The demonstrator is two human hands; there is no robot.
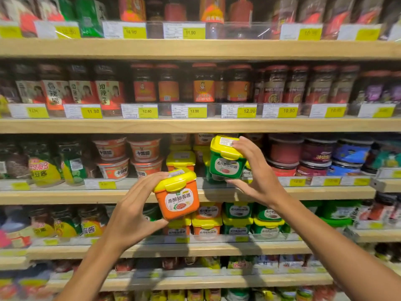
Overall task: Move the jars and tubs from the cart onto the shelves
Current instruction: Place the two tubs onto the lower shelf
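I am facing the wooden shelves [195, 193], packed with jars above and stacked tubs on the middle tiers; the cart is not showing in this view. I am mid-placement, judging by both hands being loaded at shelf height. My right hand [258, 177] is gripping the green tub [226, 159], fingers on its yellow lid and thumb beneath, holding it at the third shelf in front of matching green stock. My left hand [134, 205] is clasping the orange tub [178, 197], fingers over the lid, thumb under the base, just below that shelf's lip. Both lids are clipped, contents unseen. Next move probably needs the green tub slid onto its stack, squarely.
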